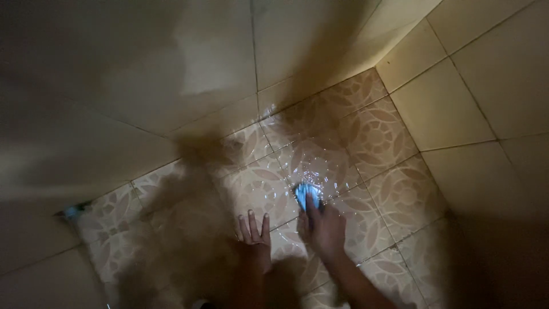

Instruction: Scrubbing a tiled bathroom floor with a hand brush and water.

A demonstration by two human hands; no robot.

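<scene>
Reaching down from the lower edge of the head view, both bare forearms stretch toward a wet patterned floor [377, 131] laid with pale tiles bearing a leaf-and-petal design. The right hand [323, 228] sits knuckles up, wrist nearly straight, its forearm running down and to the right out of the picture; its fingers [311, 205] are curled closed around a small blue brush [304, 193], pressing it down onto the floor. Only the brush's blue front end shows beyond the fingertips, the rest hidden under the hand, so its exact shape cannot be told. The brush lies on the floor tile near the middle of the tiled patch, and the floor around it glistens with bright specks of reflected light, spread in a rough ring just above and beside the brush. The left hand [255, 233] rests just left of the brush, apart from it, palm down on the floor with its fingers open, spread and pointing away from the person; it grips nothing. Its forearm drops straight down toward the bottom edge, close beside the right forearm. Plain cream wall tiles [452, 109] rise to the right of the brush and more of them stand beyond it at the top, meeting in a corner. A dark blurred shadow falls over the floor to the left of the brush.
</scene>
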